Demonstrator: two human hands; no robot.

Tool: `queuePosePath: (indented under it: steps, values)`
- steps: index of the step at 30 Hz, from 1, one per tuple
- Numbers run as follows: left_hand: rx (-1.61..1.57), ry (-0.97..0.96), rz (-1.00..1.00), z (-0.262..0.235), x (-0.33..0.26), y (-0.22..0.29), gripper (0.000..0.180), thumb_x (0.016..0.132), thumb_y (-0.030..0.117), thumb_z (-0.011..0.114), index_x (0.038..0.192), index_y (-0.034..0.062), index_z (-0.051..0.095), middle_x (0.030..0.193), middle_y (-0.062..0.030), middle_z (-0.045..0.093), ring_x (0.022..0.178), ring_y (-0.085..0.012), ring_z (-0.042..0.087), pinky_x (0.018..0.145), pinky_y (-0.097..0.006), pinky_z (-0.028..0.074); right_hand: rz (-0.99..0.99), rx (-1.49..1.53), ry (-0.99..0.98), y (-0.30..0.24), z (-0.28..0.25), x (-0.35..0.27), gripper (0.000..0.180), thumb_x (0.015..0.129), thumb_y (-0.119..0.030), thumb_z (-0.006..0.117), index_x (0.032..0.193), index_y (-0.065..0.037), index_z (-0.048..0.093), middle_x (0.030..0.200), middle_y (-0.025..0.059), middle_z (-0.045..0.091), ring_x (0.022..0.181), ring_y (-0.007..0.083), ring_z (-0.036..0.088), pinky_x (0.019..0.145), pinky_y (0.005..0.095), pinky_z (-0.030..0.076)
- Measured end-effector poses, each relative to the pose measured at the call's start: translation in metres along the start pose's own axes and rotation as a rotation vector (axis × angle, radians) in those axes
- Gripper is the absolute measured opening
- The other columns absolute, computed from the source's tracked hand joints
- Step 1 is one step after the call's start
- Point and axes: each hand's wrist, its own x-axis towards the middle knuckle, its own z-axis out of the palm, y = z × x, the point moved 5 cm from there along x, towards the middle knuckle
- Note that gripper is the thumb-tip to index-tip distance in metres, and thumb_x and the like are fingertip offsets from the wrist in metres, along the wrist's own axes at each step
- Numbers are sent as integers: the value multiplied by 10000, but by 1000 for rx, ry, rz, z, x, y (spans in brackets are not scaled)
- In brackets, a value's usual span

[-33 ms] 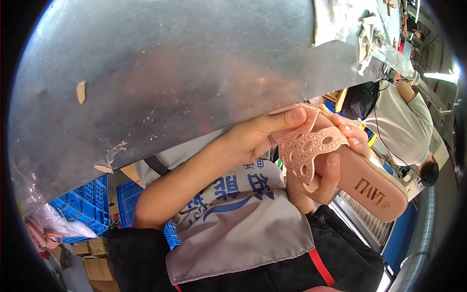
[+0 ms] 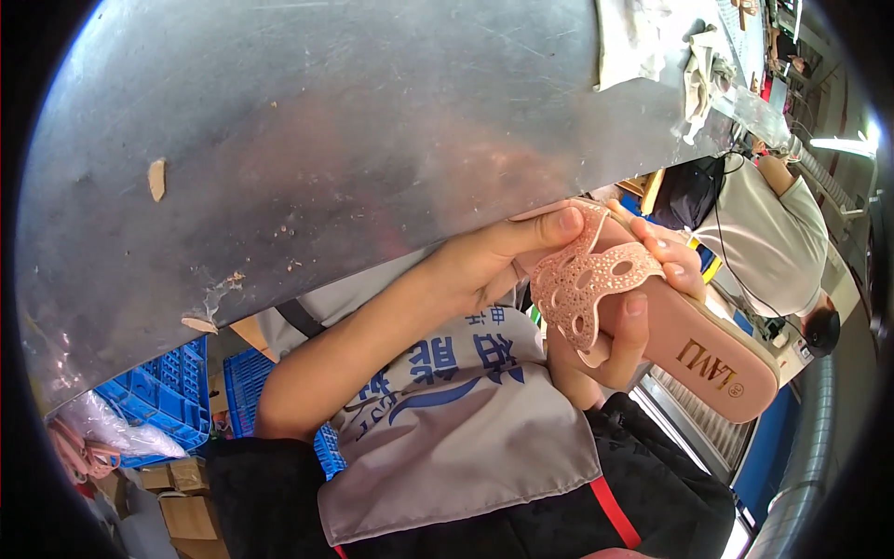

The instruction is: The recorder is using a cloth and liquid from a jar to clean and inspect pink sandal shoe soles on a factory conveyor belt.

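A pink slide sandal (image 2: pixel 694 349) is held between both hands, just off the near edge of the table. Its wide cut-out strap (image 2: pixel 582 279) is dotted with small shiny studs, and the insole bears gold print near the heel. My left hand (image 2: pixel 517 244) grips the toe end, thumb on top by the strap edge and fingers mostly hidden behind it. Around the middle of the sole wraps my right hand (image 2: pixel 626 340). Its thumb lies beside the strap on the near side, while fingertips show over the far edge.
A grey metal table (image 2: pixel 354 121) fills the upper left, with tan scraps (image 2: pixel 156 180) on it. White cloths (image 2: pixel 638 42) lie at its far right. Blue crates (image 2: pixel 168 391) and cardboard boxes (image 2: pixel 191 508) stand lower left. Another person (image 2: pixel 768 233) works at right.
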Motion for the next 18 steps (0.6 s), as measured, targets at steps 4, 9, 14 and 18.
queuePosePath:
  steps: [4,9,14,18]
  values:
    - [29,0,31,-10,0,-2,611,1015,476,597,1294,-67,606,1281,-138,655,1230,-200,610,1063,-332,469,94,148,40,2,10,7,403,842,-171,612,1219,-74,506,1137,172,528,1071,351,575,1005,556,506]
    - [192,150,-22,-21,-12,7,533,1004,458,632,1322,31,651,1350,-87,645,1296,-188,559,1136,-349,379,135,344,121,22,15,0,466,816,-153,606,1258,-71,484,1176,184,551,1085,338,601,1004,513,517]
    - [225,255,91,-20,-21,7,518,962,391,719,1313,16,661,1282,-71,684,1226,-174,597,1082,-328,426,198,359,36,37,1,-8,546,765,-193,528,1297,-66,525,1269,180,569,1161,351,583,1069,552,457]
    - [331,391,116,-16,-29,9,485,914,271,795,1272,-26,659,1233,-102,692,1151,-175,635,1019,-320,487,329,227,-15,39,-14,-15,622,870,-293,530,1444,-81,415,1307,180,563,1174,343,589,1058,494,477]
